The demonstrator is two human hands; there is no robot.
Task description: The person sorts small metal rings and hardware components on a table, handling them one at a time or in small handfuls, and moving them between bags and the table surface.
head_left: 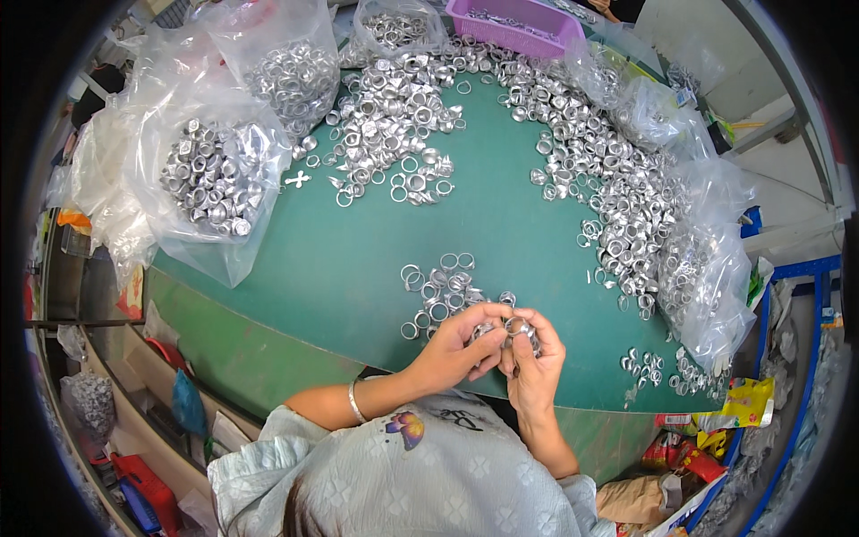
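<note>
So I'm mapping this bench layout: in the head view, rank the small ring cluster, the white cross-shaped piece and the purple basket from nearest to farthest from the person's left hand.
1. Small ring cluster, on the green mat just above the left hand.
2. White cross-shaped piece, farther up and to the left, beside the clear bag of rings.
3. Purple basket, at the far top edge.

Single head cam, fisheye, looking steeply down from above the wearer's own head onto the round green-topped work table. Table is filling the frame centre, close range; its far edge is curving toward the top rim, floor clutter is showing below its near edge.
</note>
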